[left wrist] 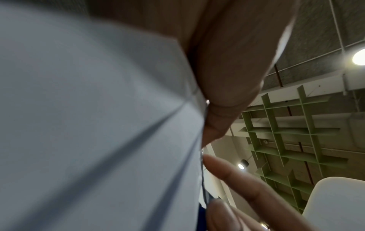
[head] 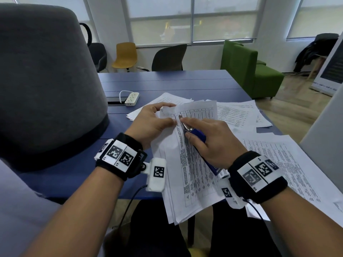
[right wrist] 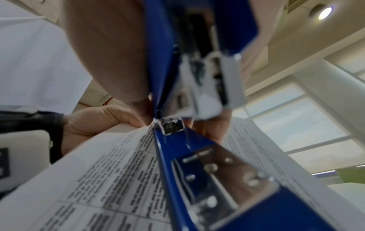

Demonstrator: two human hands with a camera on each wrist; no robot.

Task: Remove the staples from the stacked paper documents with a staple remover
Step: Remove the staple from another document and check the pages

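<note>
A stapled set of printed pages (head: 193, 160) lies tilted off the front of the blue table (head: 167, 82). My left hand (head: 156, 119) pinches its top left corner between thumb and fingers. My right hand (head: 209, 140) grips a blue staple remover (head: 199, 135), index finger stretched along it, its metal tip (head: 181, 118) pressed on the page near that corner. In the right wrist view the blue tool (right wrist: 189, 156) lies on the printed page (right wrist: 110, 179), with the left hand (right wrist: 94, 123) behind. The left wrist view shows blurred white paper (left wrist: 88, 125) and fingers (left wrist: 227, 78). The staple itself is hidden.
More loose printed sheets (head: 239, 114) lie spread behind and to the right (head: 289, 164). A white power strip (head: 132, 98) sits at the back left. A large grey padded shape (head: 46, 80) stands on the left. Chairs (head: 125, 54) and a green sofa (head: 248, 71) are beyond the table.
</note>
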